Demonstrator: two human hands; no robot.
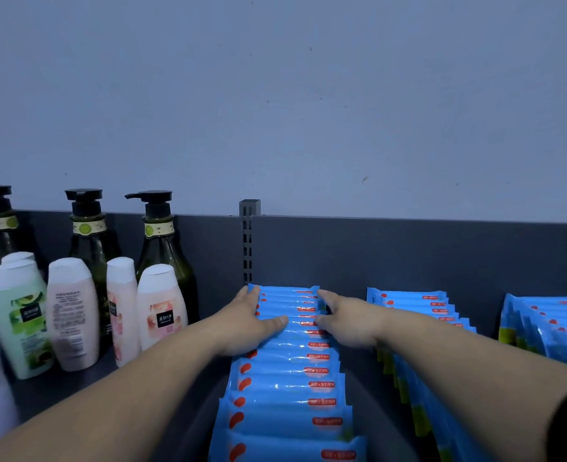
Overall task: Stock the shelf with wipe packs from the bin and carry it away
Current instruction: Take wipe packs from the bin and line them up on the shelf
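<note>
Stock entry, shelf (362,378), read from the near edge to the back.

Middle row of wipe packs (288,385): blue packs on edge, overlapping like tiles; the row runs from 6 o'clock to 12 o'clock; each pack's long axis lies 9 to 3 o'clock, with the red blob at the 9 o'clock end and the red label at the 3 o'clock end.

Second row (418,328) at 3 o'clock, near it but apart; third row (548,325) farther toward 3 o'clock; same lie.

Small bottles (72,311) at 9 o'clock, upright; pump bottles (162,241) behind them.

Left hand (252,323): at the far end of the middle row, fingers fairly straight along its 9 o'clock side, thumb laid over the pack tops; pressing, not clasping.

Right hand (345,320): opposite, on the 3 o'clock side, fingers reaching to the far corner; likewise pressing.

Slotted post (248,241) at 12 o'clock against the back panel.

Progress, as judged: three rows shelved, middle row being squared up; bin not in view, so remaining stock cannot be told; carrying away not yet done.
</note>
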